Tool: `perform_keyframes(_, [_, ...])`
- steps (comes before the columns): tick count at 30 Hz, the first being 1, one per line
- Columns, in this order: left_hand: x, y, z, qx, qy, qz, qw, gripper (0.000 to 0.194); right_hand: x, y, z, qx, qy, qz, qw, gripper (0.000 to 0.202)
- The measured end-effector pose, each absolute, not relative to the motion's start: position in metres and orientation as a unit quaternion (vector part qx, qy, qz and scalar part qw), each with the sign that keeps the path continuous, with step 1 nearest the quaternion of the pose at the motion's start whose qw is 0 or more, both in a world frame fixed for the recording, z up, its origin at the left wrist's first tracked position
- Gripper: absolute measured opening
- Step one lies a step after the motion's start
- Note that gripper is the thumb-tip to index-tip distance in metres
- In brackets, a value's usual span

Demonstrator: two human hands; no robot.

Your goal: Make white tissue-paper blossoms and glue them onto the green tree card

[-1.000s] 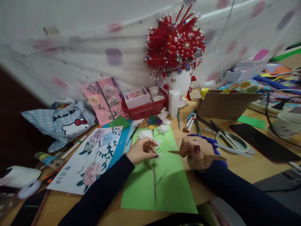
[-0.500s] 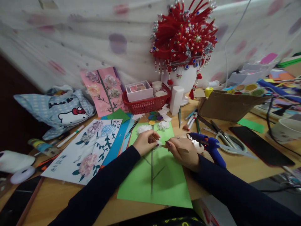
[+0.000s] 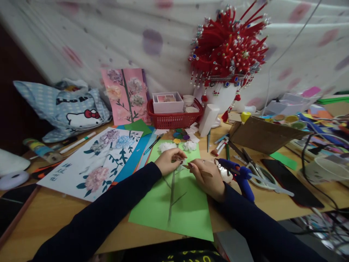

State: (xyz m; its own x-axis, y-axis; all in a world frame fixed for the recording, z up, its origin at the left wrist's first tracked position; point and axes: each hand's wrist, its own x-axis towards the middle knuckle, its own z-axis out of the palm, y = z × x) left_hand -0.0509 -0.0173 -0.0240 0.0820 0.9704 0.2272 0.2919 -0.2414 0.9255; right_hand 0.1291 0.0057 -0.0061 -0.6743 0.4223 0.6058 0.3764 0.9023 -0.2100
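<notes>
My left hand is over the upper part of a green sheet, its thumb and fingers pinched on a small white paper piece. Facing it, my right hand grips a thin tan pointed tool, its tip close to the white piece. A painted dark stem with side branches runs down the sheet. Beyond my fingers, a crumpled white paper flower and a second white flower lie at the sheet's top. A blue glue gun rests right of my right hand.
Left lies a white flower picture; a pink one leans behind. A red basket and a headdress on a white stand are at the back. Scissors, a black phone and a cardboard box are at right.
The camera view has shifted, so the back items appear farther right and the sheet lower left. Both hands keep nearly the same pose, close together over the white piece.
</notes>
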Motion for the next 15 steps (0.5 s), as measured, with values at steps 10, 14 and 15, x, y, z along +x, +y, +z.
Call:
perform_keyframes(10, [-0.081, -0.028, -0.027, 0.748, 0.540, 0.347, 0.169, 0.045, 0.120, 0.010, -0.007, -0.219, -0.922, 0.021, 0.319, 0.044])
perform_keyframes(14, [-0.081, -0.031, -0.038, 0.771, 0.520, 0.334, 0.156, 0.045, 0.119, 0.010, -0.008, -0.234, -0.920, 0.023, 0.313, 0.044])
perform_keyframes(15, [-0.080, -0.032, -0.039, 0.771, 0.518, 0.336, 0.154, 0.043, 0.119, 0.010, -0.008, -0.238, -0.919, 0.025, 0.313, 0.044])
